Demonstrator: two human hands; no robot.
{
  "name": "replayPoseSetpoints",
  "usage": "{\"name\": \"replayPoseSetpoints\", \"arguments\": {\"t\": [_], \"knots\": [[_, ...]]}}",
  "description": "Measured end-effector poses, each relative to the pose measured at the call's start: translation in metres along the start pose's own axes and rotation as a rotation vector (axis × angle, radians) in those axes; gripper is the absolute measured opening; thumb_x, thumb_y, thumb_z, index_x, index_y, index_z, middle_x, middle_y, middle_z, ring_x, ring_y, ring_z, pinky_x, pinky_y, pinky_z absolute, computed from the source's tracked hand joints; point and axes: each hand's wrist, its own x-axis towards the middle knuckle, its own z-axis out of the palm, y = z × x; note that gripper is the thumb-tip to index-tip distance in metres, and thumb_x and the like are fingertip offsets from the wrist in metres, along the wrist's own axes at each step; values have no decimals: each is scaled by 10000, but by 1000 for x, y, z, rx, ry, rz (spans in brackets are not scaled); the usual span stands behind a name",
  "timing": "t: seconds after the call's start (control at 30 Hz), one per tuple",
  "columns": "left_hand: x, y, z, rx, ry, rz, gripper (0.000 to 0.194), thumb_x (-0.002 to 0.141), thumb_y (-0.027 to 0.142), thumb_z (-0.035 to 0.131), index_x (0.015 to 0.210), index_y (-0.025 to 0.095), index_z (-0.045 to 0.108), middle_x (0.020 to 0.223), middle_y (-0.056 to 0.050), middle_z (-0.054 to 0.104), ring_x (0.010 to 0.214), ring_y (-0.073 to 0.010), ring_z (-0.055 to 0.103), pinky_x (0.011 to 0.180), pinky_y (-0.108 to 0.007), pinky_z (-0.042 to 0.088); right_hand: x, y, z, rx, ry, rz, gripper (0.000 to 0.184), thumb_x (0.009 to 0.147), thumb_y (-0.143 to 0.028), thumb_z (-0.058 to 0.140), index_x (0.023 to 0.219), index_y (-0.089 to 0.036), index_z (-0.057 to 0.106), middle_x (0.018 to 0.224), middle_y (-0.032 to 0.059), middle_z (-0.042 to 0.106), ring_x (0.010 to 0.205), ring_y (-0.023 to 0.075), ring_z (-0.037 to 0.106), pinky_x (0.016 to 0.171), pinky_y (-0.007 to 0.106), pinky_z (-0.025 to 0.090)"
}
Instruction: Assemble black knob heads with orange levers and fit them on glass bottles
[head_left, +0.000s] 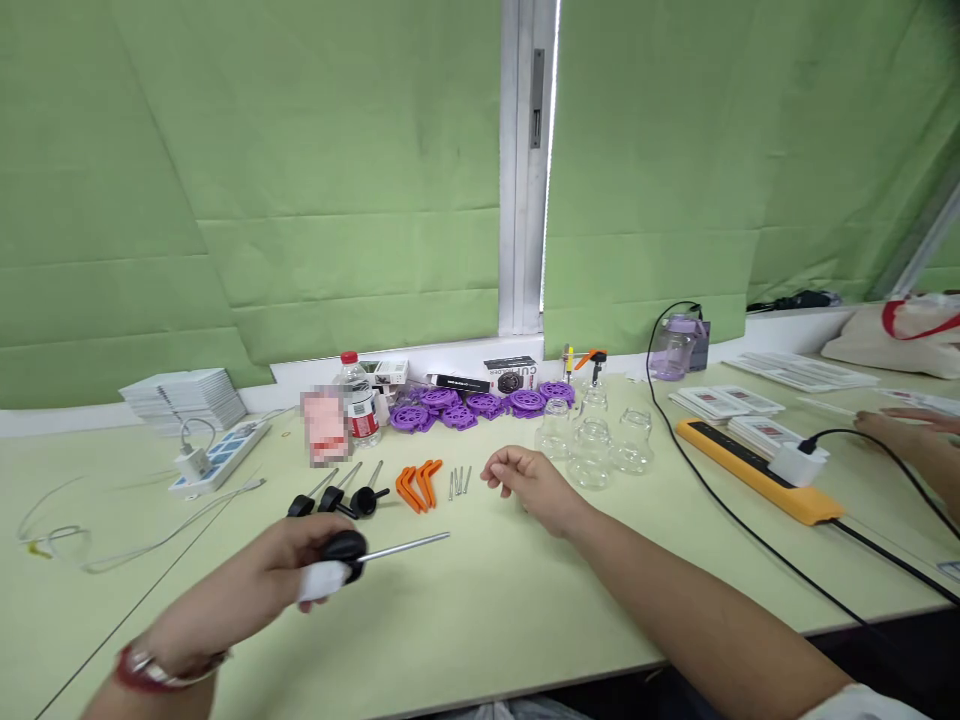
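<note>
My left hand (300, 570), with white wrapping on one finger, is closed round a black round-headed part with a metal rod (405, 547). The rod points right, over the table. My right hand (529, 483) is held with its fingers curled together, just right of several thin metal screws or pins (459, 483). Whether anything small is between those fingertips I cannot make out. Left of the pins lie several bent orange levers (418, 485). Beyond my left hand are 3 more black parts with metal rods (365, 500).
Clear glass bottles (590, 455) stand right of centre, behind them one with an orange-and-black top (596, 370). Purple plastic parts (450, 408) and a red-capped bottle (362, 405) line the back. An orange power strip (750, 470) and black cable are at right, near another person's hands (911, 440).
</note>
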Motion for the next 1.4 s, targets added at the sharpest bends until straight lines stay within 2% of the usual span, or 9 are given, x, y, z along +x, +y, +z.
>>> {"name": "replayPoseSetpoints", "arguments": {"t": [0.07,0.13,0.27,0.37,0.5,0.63,0.93,1.17,1.4], "knots": [[17,16,30,-257,-244,17,287,646,385,657,846,178,658,709,-35,651,550,-154,569,494,-259,460,-20,-4,7,141,-49,18,207,843,-359,497,847,-175,591,859,51,641,804,152,580,662,262,449],[37,22,56,-445,-322,-46,268,612,343,676,784,143,628,601,-16,603,450,-115,523,428,-233,414,-32,-1,11,215,-82,60,221,821,-393,531,838,-178,575,842,44,631,750,143,581,620,253,445],[73,18,88,-660,-308,-197,240,558,328,665,666,139,563,488,-4,558,358,-101,474,327,-206,327,-32,18,12,220,-51,166,211,805,-399,539,835,-190,536,618,-40,506,458,73,403,451,211,320],[89,16,101,-691,-296,-272,250,592,365,631,575,149,507,462,-13,538,338,-86,442,306,-198,277,-25,34,11,91,31,195,160,827,-346,496,790,-191,516,564,-58,427,457,75,330,458,210,276],[95,16,110,-673,-315,-257,284,664,433,597,743,169,526,503,13,553,335,-83,436,323,-191,278,-21,46,13,-210,117,183,154,852,-279,434,767,-186,521,592,-33,443,544,110,384,516,225,290],[97,10,117,-456,-331,-21,404,756,563,495,792,163,535,527,26,513,378,-93,442,366,-205,305,-21,47,15,-407,106,148,172,870,-261,404,780,-184,528,592,-25,448,575,131,414,541,237,286],[94,3,136,-185,-323,367,303,713,379,640,919,163,584,795,1,546,677,-122,454,618,-231,386,-21,53,23,-513,158,90,159,885,-237,377,829,-186,516,611,-13,488,569,138,449,541,242,292],[93,3,138,102,-189,485,248,704,415,636,763,177,602,721,-1,560,620,-128,450,561,-230,343,-22,54,23,-386,247,98,156,880,-257,369,808,-193,491,576,-30,449,531,138,421,519,250,292],[96,0,130,14,-170,440,220,769,387,559,764,167,565,657,18,486,596,-120,411,551,-226,331,-20,55,14,135,231,221,170,820,-370,481,796,-202,482,562,-60,432,457,85,351,448,216,264]]}}
